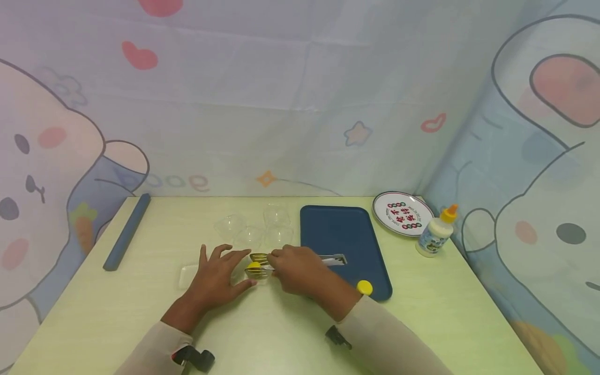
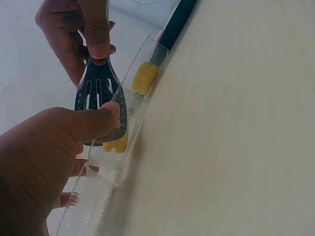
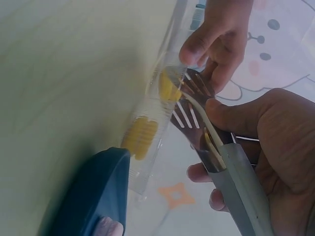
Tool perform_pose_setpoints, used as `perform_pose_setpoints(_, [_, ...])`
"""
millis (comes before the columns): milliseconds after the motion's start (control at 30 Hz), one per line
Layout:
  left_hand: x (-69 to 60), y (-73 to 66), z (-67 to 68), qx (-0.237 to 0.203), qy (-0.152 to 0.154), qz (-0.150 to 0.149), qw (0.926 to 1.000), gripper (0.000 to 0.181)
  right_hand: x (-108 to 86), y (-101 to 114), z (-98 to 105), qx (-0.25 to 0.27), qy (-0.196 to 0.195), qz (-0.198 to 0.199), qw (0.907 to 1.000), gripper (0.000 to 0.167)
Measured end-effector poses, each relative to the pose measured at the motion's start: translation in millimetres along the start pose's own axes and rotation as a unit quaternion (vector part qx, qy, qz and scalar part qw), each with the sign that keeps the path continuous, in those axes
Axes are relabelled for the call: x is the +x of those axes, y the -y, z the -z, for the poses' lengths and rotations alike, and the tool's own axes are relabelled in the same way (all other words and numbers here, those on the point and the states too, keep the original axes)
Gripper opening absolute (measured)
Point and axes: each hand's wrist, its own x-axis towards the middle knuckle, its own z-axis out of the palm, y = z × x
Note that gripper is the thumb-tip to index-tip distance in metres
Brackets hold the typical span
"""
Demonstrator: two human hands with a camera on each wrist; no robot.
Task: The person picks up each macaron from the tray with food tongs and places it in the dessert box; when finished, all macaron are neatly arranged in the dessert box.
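My right hand (image 1: 300, 268) grips a pair of metal tongs (image 3: 236, 182) with slotted ends. The tong ends sit over a clear plastic container (image 2: 140, 105), at a yellow piece (image 3: 169, 88) inside it. Another yellow, ridged piece (image 3: 141, 137) lies farther along the container, towards the tray. My left hand (image 1: 215, 278) holds the container, thumb on the near side and fingers on the far side. In the left wrist view, its thumb overlaps a tong end; whether they touch I cannot tell. The right hand hides part of the container in the head view.
A dark blue tray (image 1: 335, 229) lies at the right, with a round yellow item (image 1: 364, 287) at its near corner. Beyond the hands stand several clear cups (image 1: 250, 237). A printed plate (image 1: 403, 212) and a white bottle (image 1: 436, 234) are far right; a blue-grey bar (image 1: 126, 233) lies left.
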Motion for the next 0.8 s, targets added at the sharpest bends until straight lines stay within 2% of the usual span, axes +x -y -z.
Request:
perform_pose_setpoints(433, [0.5, -0.6, -0.1, -0.005, -0.001, -0.001, 1.0000, 0.083, -5.7, -2.4, 3.8, 0.000, -0.009, -0.012, 0.9999, 0.032])
perform_pose_setpoints(633, [-0.7, 1.8, 6.6, 0.003, -0.013, -0.006, 0.9999, 0.090, -13.6, -10.7, -2.8, 0.015, -0.038, -0.010, 0.9991, 0.039])
perform_pose_setpoints(800, [-3.6, 7.9, 14.7, 0.010, -0.012, -0.004, 0.9999, 0.087, -24.4, -18.5, -8.2, 0.049, -0.052, -0.019, 0.9973, 0.044])
